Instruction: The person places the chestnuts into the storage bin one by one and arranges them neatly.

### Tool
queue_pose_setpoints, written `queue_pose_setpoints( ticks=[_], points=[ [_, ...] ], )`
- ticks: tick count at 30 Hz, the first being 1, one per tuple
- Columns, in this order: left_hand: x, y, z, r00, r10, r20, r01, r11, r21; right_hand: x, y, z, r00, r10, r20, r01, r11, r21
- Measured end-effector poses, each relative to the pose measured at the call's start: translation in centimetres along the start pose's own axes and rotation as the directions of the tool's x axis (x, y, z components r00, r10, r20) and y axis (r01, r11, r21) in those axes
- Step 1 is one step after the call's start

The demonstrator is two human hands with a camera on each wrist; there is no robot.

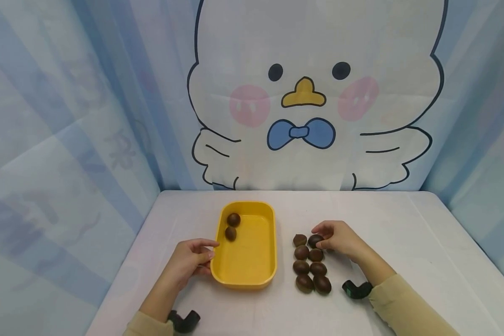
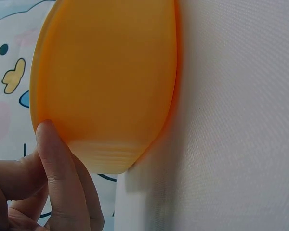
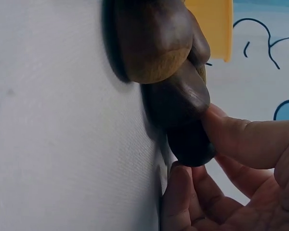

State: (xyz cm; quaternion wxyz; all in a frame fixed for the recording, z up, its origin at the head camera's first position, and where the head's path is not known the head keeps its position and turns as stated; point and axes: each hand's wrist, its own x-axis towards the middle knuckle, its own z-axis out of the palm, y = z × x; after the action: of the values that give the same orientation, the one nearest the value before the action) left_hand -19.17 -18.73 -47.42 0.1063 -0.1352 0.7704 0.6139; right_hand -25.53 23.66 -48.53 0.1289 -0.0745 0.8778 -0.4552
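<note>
Left hand (image 1: 187, 260) touches the yellow tray (image 1: 247, 261); right hand (image 1: 339, 238) pinches, how firmly I can't tell, a chestnut (image 1: 314, 241) towards the worktop's (image 1: 403, 233) far edge. Best lifted straight up, clear of neighbouring chestnuts (image 1: 301, 252).

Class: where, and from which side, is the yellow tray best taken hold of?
I'd grip the yellow tray by its left rim, coming from the left: that long edge stands raised above the table, while rows of chestnuts lie off its right side.

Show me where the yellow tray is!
In the head view, the yellow tray is on the table, left of the chestnut columns, with the left hand at its left rim.
</note>
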Motion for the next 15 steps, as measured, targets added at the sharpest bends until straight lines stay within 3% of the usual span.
queue_pose_setpoints(
  ticks=[15],
  points=[
    [0.03, -0.07, -0.08, 1.0, 0.002, 0.004, -0.002, 1.0, 0.003, -0.23, -0.15, 0.05, 0.998, 0.006, -0.061, -0.006, 1.0, -0.006]
  ],
)
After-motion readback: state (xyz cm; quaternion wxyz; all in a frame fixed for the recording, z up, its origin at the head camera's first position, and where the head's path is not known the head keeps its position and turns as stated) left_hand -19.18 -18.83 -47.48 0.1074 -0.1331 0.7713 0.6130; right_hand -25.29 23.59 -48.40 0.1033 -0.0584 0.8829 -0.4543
